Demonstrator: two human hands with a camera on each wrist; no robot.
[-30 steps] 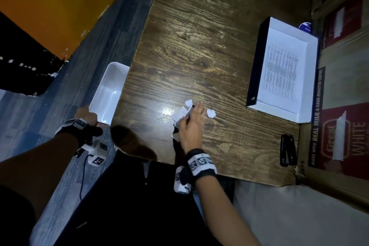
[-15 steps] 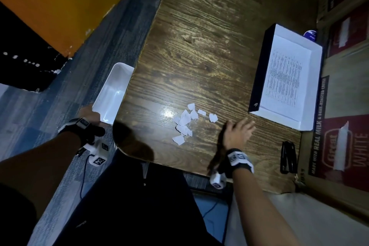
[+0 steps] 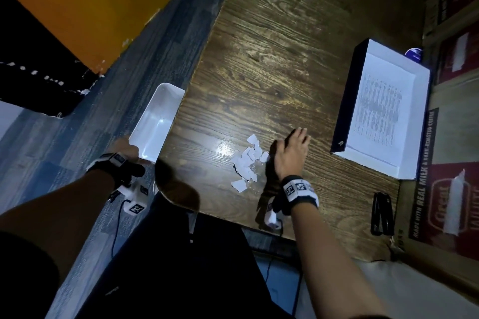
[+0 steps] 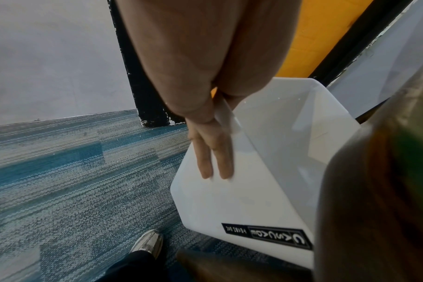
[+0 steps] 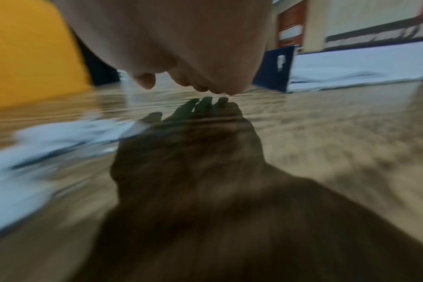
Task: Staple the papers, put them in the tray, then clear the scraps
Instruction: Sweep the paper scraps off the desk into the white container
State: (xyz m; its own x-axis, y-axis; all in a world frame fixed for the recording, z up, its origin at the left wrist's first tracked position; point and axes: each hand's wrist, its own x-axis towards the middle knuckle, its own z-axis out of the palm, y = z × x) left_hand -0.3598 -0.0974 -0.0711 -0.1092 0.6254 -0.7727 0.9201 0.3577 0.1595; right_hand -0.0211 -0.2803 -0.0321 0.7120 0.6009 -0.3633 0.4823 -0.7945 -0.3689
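Several white paper scraps [image 3: 247, 162] lie in a loose pile near the wooden table's front edge; they show as a blurred white patch [image 5: 61, 137] in the right wrist view. My right hand [image 3: 294, 145] stands on the table just right of the pile, fingers straight, holding nothing. At the table's left edge my left hand [image 3: 124, 144] grips the near wall of a white bin [image 3: 155, 122], its fingers [image 4: 211, 158] flat on the outer wall of the bin [image 4: 278, 143]. The printed papers [image 3: 377, 109] lie in the white tray [image 3: 420, 127] at the right.
A black stapler [image 3: 381, 211] lies near the table's front right corner. Cardboard boxes [image 3: 456, 163] line the table's right side behind the tray [image 5: 273, 66]. Blue carpet [image 4: 73, 171] and my shoe [image 4: 148, 243] are below the bin.
My right hand left the scraps, swung out to the right, then came back against the pile's right side. The left hand has kept hold of the bin.
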